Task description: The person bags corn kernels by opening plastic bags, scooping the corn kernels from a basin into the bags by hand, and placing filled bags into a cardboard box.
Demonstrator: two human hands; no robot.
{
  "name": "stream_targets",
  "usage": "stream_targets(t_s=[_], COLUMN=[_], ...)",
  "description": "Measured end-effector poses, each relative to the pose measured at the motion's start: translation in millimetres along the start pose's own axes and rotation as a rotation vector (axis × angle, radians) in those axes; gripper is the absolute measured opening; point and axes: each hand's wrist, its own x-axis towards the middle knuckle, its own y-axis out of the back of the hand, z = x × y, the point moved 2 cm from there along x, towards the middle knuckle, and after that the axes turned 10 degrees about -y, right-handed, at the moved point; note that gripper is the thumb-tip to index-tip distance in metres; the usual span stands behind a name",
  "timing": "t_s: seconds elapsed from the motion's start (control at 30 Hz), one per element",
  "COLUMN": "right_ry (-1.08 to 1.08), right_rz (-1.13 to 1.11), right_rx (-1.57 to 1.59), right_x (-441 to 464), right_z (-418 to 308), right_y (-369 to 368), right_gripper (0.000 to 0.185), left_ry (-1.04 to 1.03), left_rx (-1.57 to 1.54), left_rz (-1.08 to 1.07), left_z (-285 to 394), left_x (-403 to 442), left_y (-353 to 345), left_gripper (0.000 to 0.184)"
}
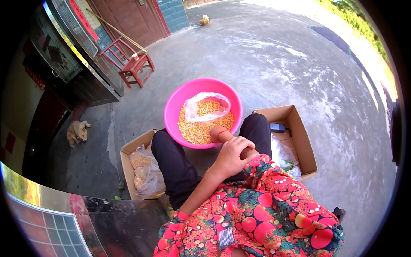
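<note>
A pink basin full of yellow corn kernels rests between my knees. On the kernels lies a clear plastic bag, its mouth spread wide. My right hand, with a red band at the wrist, reaches down into the kernels near the basin's close rim; its fingers are hidden. My left hand crosses over and is closed around my right forearm, by the edge of the flowered sleeve.
Left of my legs, a cardboard box holds plastic bags of kernels. Another box, on my right, contains a dark device and clear plastic. Beyond are a red chair, a dog and a chicken.
</note>
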Motion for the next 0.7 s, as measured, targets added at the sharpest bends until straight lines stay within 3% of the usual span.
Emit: stream_targets(t_s=[0.07, 0.2, 0.27, 0.5, 0.57, 0.7], right_ry=[0.004, 0.0, -0.048, -0.031, -0.032, -0.053], right_rz=[0.031, 0.001, 0.093, 0.009, -0.022, -0.037], right_rx=[-0.03, -0.005, -0.057, 0.001, -0.022, -0.019], right_x=[-2, 11, 7, 0, 4, 27], right_z=[-1, 2, 2, 1, 1, 6], right_y=[1, -10, -10, -1, -3, -19], right_gripper=[0.026, 0.027, 0.028, 0.028, 0.028, 0.028], left_ry=[-0.07, -0.001, 0.032, 0.12, -0.026, -0.06], left_rx=[0.164, 0.141, 0.042, -0.165, -0.005, 0.187], left_rz=[0.067, -0.015, -0.071, -0.11, 0.019, 0.057], left_z=[2, 3, 3, 10, 3, -3], left_x=[-2, 3, 4, 3, 1, -3], left_y=[-1, 6, 7, 7, 4, 4], left_gripper=[0.028, 0.026, 0.025, 0.025, 0.027, 0.029])
